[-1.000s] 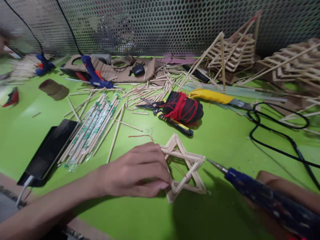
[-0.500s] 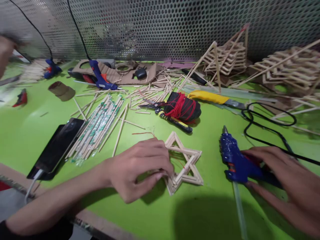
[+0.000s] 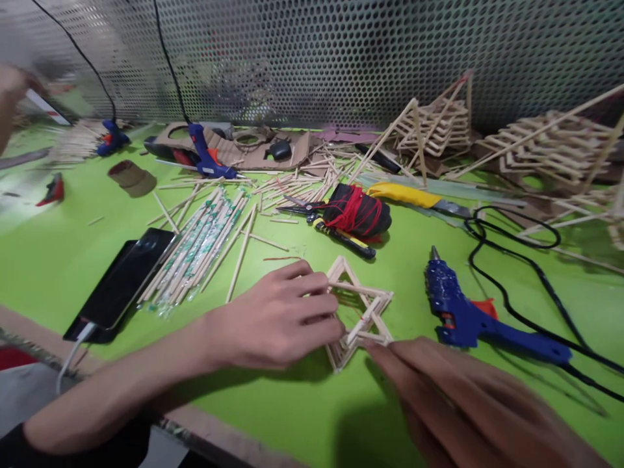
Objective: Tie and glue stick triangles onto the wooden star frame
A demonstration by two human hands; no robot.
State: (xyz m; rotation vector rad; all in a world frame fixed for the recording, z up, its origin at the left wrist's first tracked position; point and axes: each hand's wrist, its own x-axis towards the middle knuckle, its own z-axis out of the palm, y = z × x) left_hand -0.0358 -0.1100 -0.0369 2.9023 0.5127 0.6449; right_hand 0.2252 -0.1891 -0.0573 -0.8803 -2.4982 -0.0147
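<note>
A six-pointed star of thin wooden sticks [image 3: 371, 312] lies on the green table in the middle of the head view. My left hand [image 3: 283, 315] is closed on the star's left side, its curled fingers hiding that part. At the star's lower right point, the fingertips of my right hand [image 3: 458, 393] are pressed together and grip the sticks. A blue hot glue gun [image 3: 455, 305] lies to the right with its nozzle pointing away from me, out of my hands.
Left of my hands are bagged wooden sticks [image 3: 197, 250] and a phone [image 3: 139, 279] on a cable. Behind the star lie red thread on a black spool [image 3: 358, 211], pliers [image 3: 344, 237] and a yellow-handled cutter [image 3: 404, 194]. Stick frames [image 3: 550, 146] stand at back right.
My right hand has let go of the glue gun, leaving it on the table, and has moved left to the star. My left hand stays at the star. The view has shifted slightly.
</note>
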